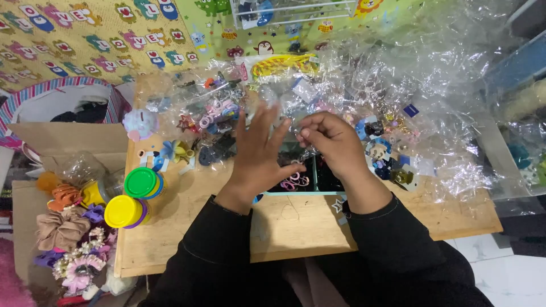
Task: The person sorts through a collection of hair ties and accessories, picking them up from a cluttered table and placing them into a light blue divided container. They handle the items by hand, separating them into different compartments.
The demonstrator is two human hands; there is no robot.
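2 hands in black sleeves work over a low wooden table (296,227). The left hand (259,156) is spread flat with its fingers splayed and released, pressing against a small clear plastic bag (287,111) held just above the table's middle. The right hand (333,142) has its fingers curled in, pinching the right edge of that same bag between thumb and fingertips; what sits inside the bag is hard to tell through the glare. Beneath the hands lies a shallow tray (301,182) with dark and pink hair clips. More crumpled clear wrapping (432,85) heaps up at the right. Near the left edge stand 2 small tubs, a green-lidded tub (141,182) and a yellow-lidded tub (123,211), beside fabric scrunchies (62,230).
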